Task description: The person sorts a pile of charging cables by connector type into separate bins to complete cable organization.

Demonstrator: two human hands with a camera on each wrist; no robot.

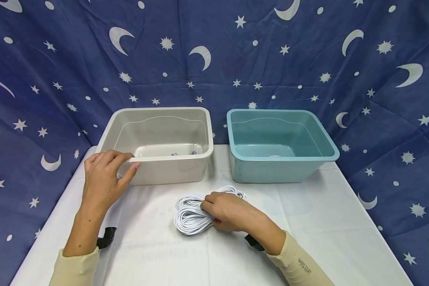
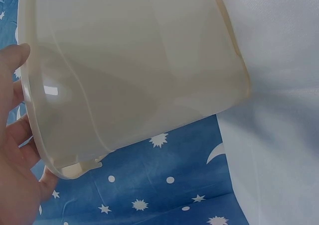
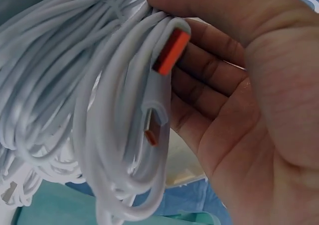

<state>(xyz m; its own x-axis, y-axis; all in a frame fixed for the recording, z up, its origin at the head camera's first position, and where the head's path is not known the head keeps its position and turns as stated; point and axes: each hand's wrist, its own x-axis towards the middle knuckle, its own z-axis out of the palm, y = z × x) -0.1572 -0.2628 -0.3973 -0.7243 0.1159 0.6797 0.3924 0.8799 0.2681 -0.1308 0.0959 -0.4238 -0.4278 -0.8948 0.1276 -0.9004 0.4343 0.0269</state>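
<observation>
My left hand [image 1: 105, 178] holds the front left rim of a beige plastic bin [image 1: 171, 174]. In the left wrist view the thumb lies on the near side of the bin's rim [image 2: 31, 85] and the fingers are behind it. White coiled cables [image 1: 192, 220] lie in a heap on the table before the bins. My right hand [image 1: 232, 212] pinches a coiled white USB cable [image 3: 114, 115] at the heap's right side. Its orange-lined USB plug [image 3: 172, 51] and a smaller metal plug [image 3: 151, 128] show in the right wrist view.
A teal bin [image 1: 286, 171] stands right of the beige one, with a bit of something white at its bottom. Small bluish items [image 1: 194, 152] show inside the beige bin. A dark blue star-and-moon cloth [image 1: 221, 47] hangs behind the white table [image 1: 157, 258].
</observation>
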